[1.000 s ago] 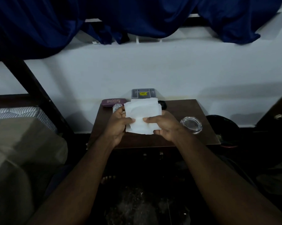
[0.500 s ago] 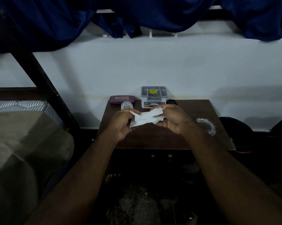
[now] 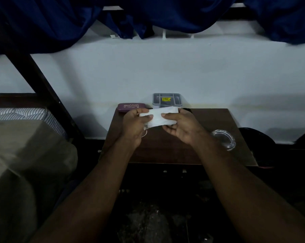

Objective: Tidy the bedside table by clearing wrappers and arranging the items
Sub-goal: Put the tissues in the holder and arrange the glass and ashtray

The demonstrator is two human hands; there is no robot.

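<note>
folded white tissue held above the bedside table.
we pinch it at each end, left hand and right hand, thumbs against curled fingers, over the table's rear half; purple case and grey box stand at the table's back edge.

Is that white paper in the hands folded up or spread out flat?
Folded: the white paper is a narrow layered strip, pinched between left hand and right hand.

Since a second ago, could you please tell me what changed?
The white paper napkin, then a broad sheet, is folded into a narrow strip; the left hand and right hand still grip it. The maroon glasses case, grey box and glass ashtray stayed put.
</note>
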